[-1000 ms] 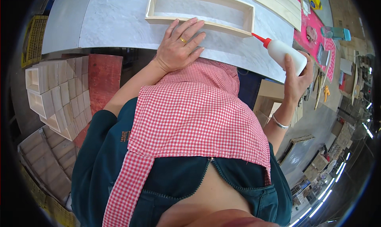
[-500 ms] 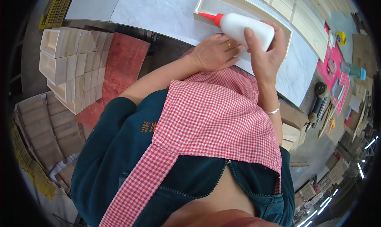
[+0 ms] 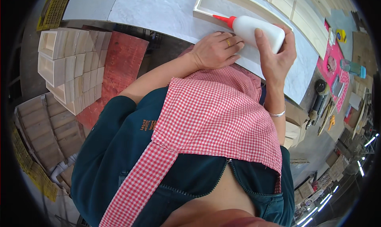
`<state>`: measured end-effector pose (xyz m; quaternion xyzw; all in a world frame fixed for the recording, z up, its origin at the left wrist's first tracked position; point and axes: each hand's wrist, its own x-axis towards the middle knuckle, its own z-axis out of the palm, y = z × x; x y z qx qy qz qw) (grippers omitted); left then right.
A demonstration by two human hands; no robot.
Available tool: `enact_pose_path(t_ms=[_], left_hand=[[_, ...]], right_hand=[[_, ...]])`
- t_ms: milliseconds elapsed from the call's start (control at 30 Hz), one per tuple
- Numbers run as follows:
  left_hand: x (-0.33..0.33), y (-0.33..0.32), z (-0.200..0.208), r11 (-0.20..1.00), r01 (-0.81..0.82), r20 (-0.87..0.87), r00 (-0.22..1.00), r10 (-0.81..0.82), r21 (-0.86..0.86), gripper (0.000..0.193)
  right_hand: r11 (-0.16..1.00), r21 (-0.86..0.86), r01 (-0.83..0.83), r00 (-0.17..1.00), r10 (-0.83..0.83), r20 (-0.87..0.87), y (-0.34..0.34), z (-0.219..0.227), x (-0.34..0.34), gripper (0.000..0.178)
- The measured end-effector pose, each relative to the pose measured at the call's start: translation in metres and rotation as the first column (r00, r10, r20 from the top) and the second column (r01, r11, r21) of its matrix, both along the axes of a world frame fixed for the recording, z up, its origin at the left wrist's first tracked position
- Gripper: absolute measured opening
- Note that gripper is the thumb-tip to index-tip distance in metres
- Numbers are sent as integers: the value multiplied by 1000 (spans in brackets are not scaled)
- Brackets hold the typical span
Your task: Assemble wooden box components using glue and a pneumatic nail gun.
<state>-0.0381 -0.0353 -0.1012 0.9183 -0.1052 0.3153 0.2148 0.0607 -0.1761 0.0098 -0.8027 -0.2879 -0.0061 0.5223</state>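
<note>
My right hand (image 3: 276,52) is wrapped round a white squeeze bottle (image 3: 258,31) with a red pointed nozzle. The bottle is tilted, nearly on its side, with its nozzle pointing left above the near edge of a pale rectangular wooden frame (image 3: 197,13). My left hand (image 3: 219,50) lies at the table's near edge, below the nozzle, fingers stretched to the right and holding nothing visible. The bottle and right hand cover part of the frame's near side. Whether the nozzle tip touches the wood, I cannot tell.
The marbled white table (image 3: 154,16) carries several pale wooden pieces (image 3: 283,2) beyond the frame. Stacked wooden boxes (image 3: 73,56) stand at left by a red board (image 3: 126,54). Farther right are a capped clear jar (image 3: 353,68), orange scissors (image 3: 331,122) and a yellow container (image 3: 341,36).
My right hand and the bottle have shifted right and slightly downward, with the nozzle moving along the frame's near edge. The left hand has barely moved.
</note>
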Motion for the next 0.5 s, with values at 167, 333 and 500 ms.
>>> enact_pose_path(t_ms=[167, 333, 500], left_hand=[[2, -1, 3, 1000, 17, 1, 1000, -17, 0, 33], [3, -1, 6, 1000, 28, -12, 1000, -28, 11, 32], [3, -2, 9, 999, 26, -21, 999, -26, 25, 31]], right_hand=[[995, -45, 94, 995, -95, -21, -31, 8, 2, 46], [976, -83, 199, 979, -202, -30, -62, 13, 5, 43], [957, -87, 277, 960, -280, -14, -94, 13, 10, 43]])
